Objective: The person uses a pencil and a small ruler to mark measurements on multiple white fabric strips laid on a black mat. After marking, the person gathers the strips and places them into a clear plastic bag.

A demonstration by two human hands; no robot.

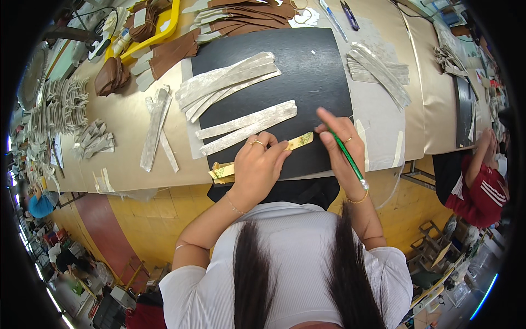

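Observation:
A narrow pale-yellow strip with green marks and a rounded end (300, 141) lies along the near part of a black board (320, 77). My left hand (256, 164) is bent over the strip, its closed fingers pressing on it and covering its middle. Under the strip's left end shows a brownish piece, partly hidden. Just right of the strip, my right hand (345, 148) grips a green pencil (352, 162), its eraser end toward me. Beyond my left hand, two whitish-grey strips (249, 127) rest on the board. Farther back a fanned pile of grey strips (227, 82) overlaps the board's left edge.
More grey strips (157, 129) lie left of the board, and another pile (378, 71) lies right. Brown leather pieces (175, 52) and a yellow tray (174, 24) are at the back left. A pen (333, 19) and purple snips (349, 15) lie at the back. Another person (479, 186) sits far right.

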